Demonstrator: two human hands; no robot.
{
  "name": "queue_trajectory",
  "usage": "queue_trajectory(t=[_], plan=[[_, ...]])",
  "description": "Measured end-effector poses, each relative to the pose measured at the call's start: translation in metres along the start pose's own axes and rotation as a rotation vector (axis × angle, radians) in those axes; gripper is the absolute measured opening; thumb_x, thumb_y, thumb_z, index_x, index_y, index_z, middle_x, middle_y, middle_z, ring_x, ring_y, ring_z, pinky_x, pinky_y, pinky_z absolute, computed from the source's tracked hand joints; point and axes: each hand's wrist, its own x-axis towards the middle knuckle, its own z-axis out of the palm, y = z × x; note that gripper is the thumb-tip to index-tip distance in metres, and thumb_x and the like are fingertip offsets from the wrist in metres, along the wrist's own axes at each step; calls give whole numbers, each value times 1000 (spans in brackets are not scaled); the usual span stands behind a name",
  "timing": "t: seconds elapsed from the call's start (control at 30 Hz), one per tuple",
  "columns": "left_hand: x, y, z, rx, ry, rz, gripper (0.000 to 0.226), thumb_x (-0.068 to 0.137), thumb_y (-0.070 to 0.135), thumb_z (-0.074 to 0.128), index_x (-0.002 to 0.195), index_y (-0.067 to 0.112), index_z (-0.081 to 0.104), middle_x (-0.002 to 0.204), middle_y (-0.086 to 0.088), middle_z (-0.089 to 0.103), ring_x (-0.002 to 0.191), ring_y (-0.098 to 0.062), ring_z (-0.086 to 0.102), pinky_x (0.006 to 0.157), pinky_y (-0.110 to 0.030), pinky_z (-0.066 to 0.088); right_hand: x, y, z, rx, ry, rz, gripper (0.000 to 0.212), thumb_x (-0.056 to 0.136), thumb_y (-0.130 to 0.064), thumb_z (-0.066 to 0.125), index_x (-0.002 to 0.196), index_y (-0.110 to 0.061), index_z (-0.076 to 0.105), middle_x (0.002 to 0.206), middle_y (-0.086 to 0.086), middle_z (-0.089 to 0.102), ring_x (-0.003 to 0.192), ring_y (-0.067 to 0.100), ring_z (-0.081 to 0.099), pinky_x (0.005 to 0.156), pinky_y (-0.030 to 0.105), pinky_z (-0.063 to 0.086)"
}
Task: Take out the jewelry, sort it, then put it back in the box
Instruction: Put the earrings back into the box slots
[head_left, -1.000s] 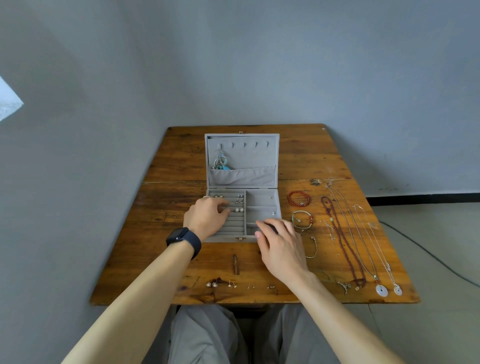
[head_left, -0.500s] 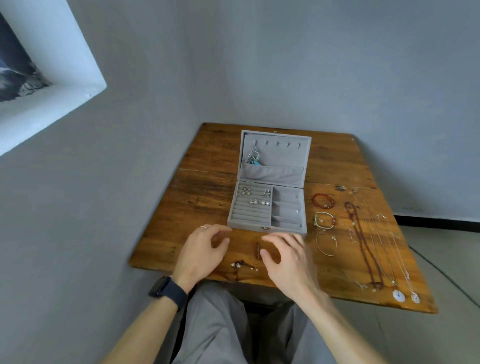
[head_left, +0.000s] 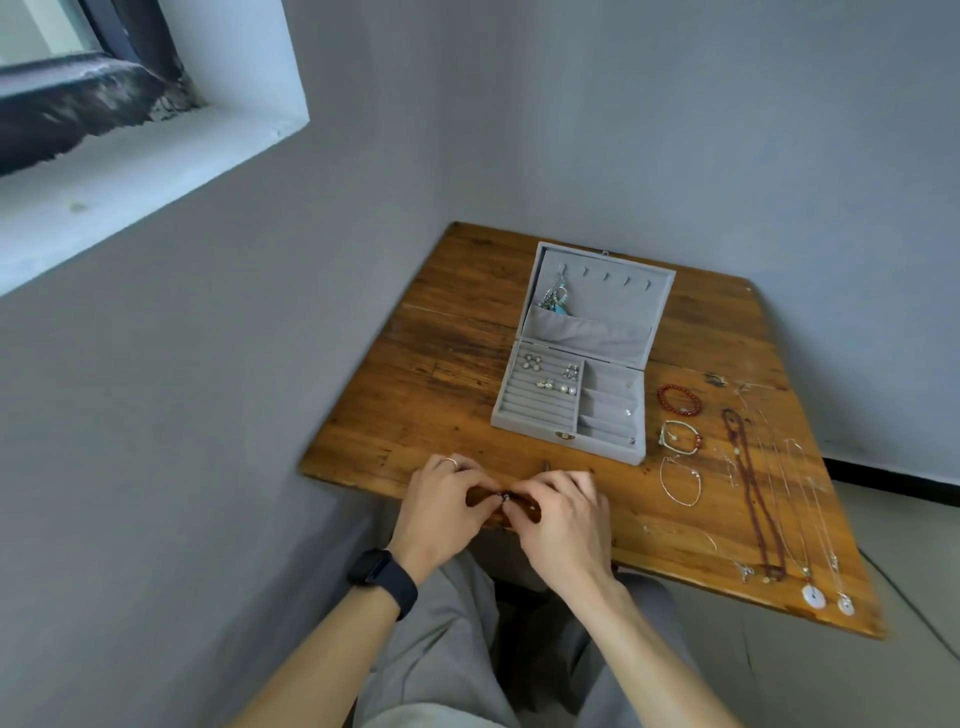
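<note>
An open grey jewelry box sits on the wooden table. Small pearl earrings lie in its ring rows, and a silver and turquoise piece hangs in the lid. At the table's near edge my left hand and my right hand meet, and their fingertips pinch a tiny dark earring between them. Right of the box lie a red bead bracelet, a pale bead bracelet, a thin silver bangle and several long necklaces.
The table stands in a corner with grey walls at its left and behind it. A window ledge is high on the left. My knees in grey trousers are below the table's near edge. A dark cable runs on the floor at right.
Both hands drew back from the box to the table's near edge and came together on a small earring. The view swung left, so the window came into sight.
</note>
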Motion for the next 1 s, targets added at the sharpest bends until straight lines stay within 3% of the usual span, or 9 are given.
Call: queue_trajectory(t=[0.17, 0.27, 0.47, 0.63, 0.77, 1.0], plan=[[2, -8, -2, -70, -8, -7, 17, 92, 39, 67, 106, 34, 75, 108, 18, 65, 107, -2, 49, 93, -24, 44, 1, -4, 4, 23, 20, -35, 13, 85, -39, 73, 98, -36, 76, 97, -17, 70, 100, 13, 52, 73, 33, 41], [11, -14, -12, -154, -16, -64, 16, 94, 40, 65, 107, 37, 73, 106, 18, 68, 101, 0, 55, 91, -26, 49, 10, -1, -4, 68, 34, -48, 14, 89, -35, 71, 102, -35, 76, 95, -17, 72, 95, 12, 56, 72, 30, 40], [41, -33, -29, -195, 139, -223, 17, 95, 38, 63, 109, 34, 72, 106, 13, 66, 99, -3, 57, 87, -24, 48, 63, 9, -34, 172, 52, -42, 19, 93, -29, 67, 110, -25, 76, 102, -7, 74, 99, 14, 58, 81, 29, 47], [43, -39, -14, -99, 259, -216, 16, 97, 39, 59, 107, 34, 70, 102, 16, 67, 95, -6, 58, 73, -26, 51, 130, 24, -36, 154, -14, 51, 17, 93, -32, 66, 107, -28, 74, 97, -5, 72, 97, 10, 56, 69, 25, 41], [43, -42, -5, -33, 311, -171, 16, 97, 40, 59, 106, 34, 70, 99, 15, 69, 94, -8, 58, 65, -29, 54, 167, 29, -28, 53, -125, 65, 14, 93, -38, 65, 104, -34, 74, 105, -6, 71, 110, 20, 51, 78, 32, 45], [43, -46, -1, -22, 338, -146, 14, 96, 38, 62, 105, 33, 71, 96, 16, 70, 91, -7, 58, 64, -22, 49, 196, 15, -20, -132, -247, 19, 18, 92, -41, 65, 106, -36, 75, 119, -2, 68, 116, 27, 48, 91, 39, 47]])
